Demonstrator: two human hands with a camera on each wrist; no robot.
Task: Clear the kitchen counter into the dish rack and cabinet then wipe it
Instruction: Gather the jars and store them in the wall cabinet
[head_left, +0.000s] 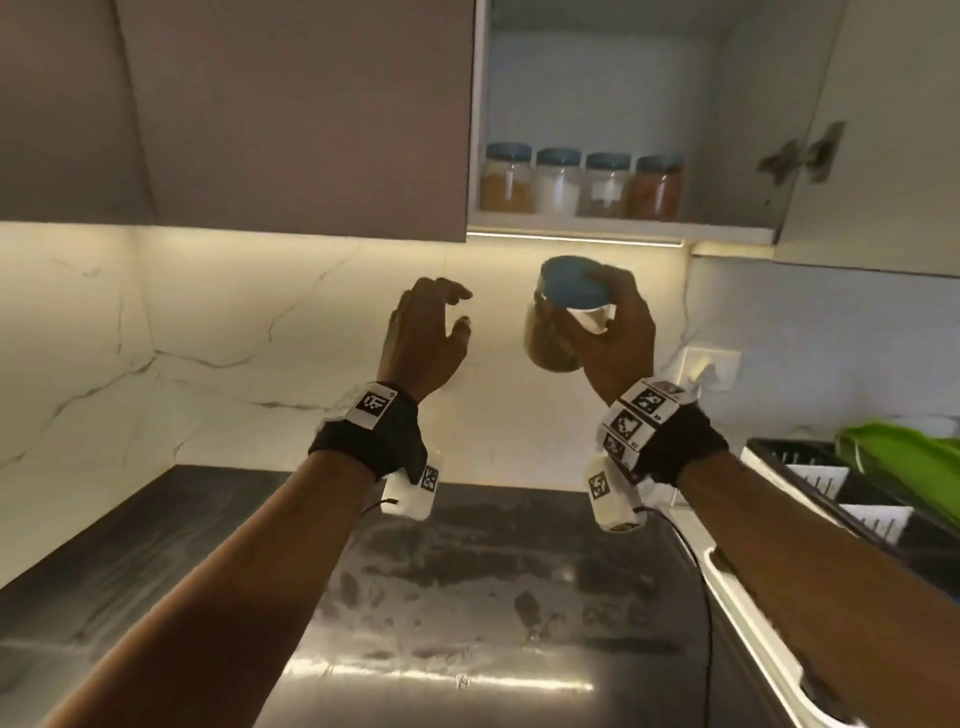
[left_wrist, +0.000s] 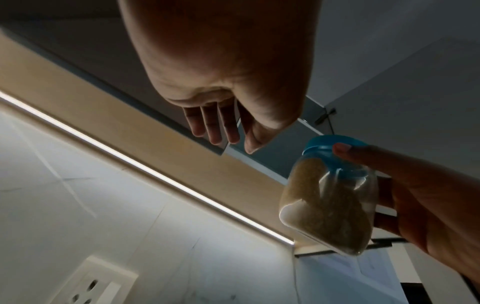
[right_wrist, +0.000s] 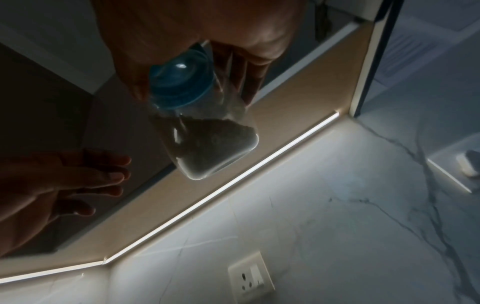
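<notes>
My right hand (head_left: 618, 338) has its grip clamped round the jar (head_left: 563, 322), tilted below the open cabinet (head_left: 623, 226) for shelving beside the other jars (head_left: 582, 184). My left hand (head_left: 426, 338), fingers apart, hovers near to steady it.

A clear plastic jar (head_left: 563, 325) with a blue lid (head_left: 571, 287), half full of tan powder, held tilted in the air below the open cabinet (head_left: 613, 223).

My head camera looking forward and slightly up over the counter (head_left: 467, 571) at the open cabinet (head_left: 597, 228), my left wrist camera close under the left hand (left_wrist: 221, 61), facing up, my right wrist camera likewise, both sharing the jar (left_wrist: 330, 197), light strip (right_wrist: 207, 197) and marbled wall (right_wrist: 337, 226)
</notes>
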